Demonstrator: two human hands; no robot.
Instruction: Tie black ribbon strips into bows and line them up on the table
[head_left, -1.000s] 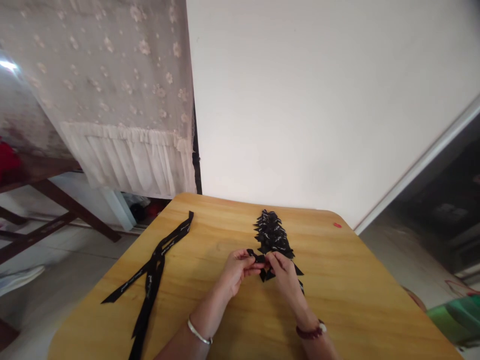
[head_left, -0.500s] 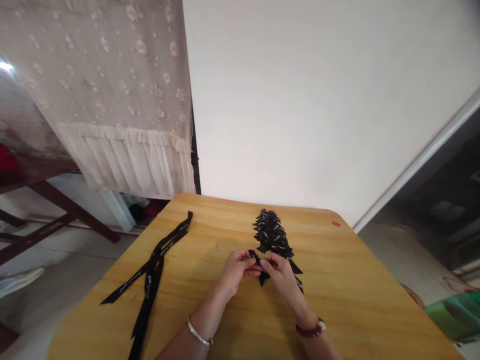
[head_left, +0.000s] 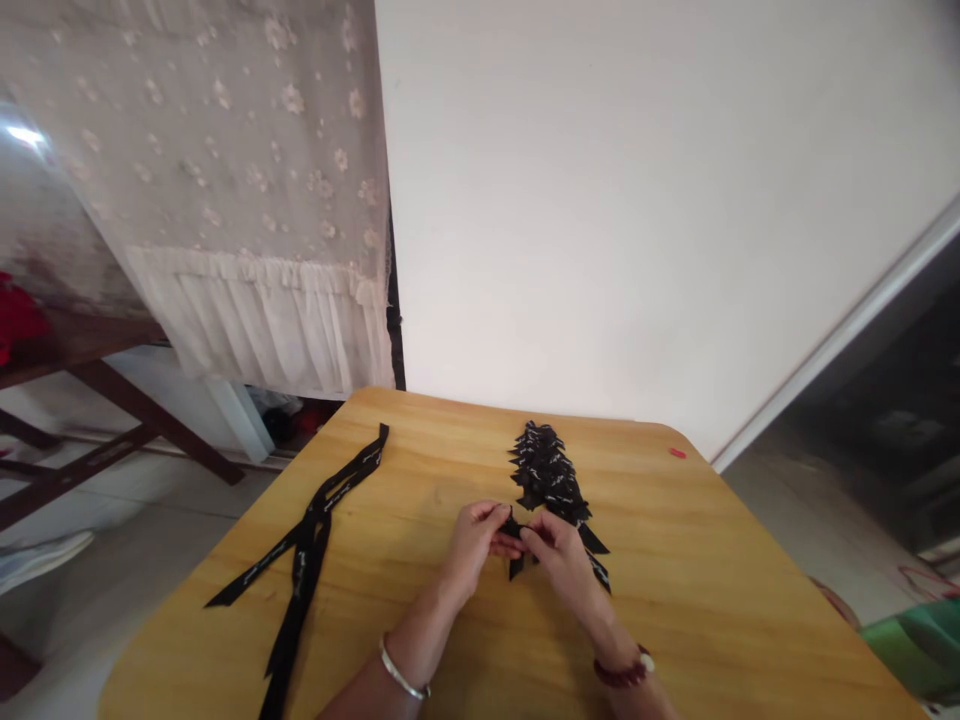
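Observation:
Between my two hands is a piece of black ribbon [head_left: 512,527], folded or knotted, its exact shape partly hidden by the fingers. My left hand [head_left: 478,540] pinches it from the left, and my right hand [head_left: 556,543] grips it from the right, thumb and fingers closed. A ribbon tail hangs down below the fingers. Just beyond my hands lies a row of black ribbon bows [head_left: 549,467] with white lettering, overlapping one another. Loose lengths of black printed ribbon [head_left: 306,540] lie crossed on the left part of the table.
The wooden table [head_left: 675,600] stands against a white wall [head_left: 637,200]. A small red object [head_left: 677,454] lies near its far right corner. A lace curtain [head_left: 262,200] hangs at the left back, beside a dark wooden frame [head_left: 150,415]. Something green [head_left: 911,645] is at the lower right.
Both hands keep hold of the ribbon while the fingers shift slightly, and the hanging tail has moved a little left. The whole view has drifted slightly.

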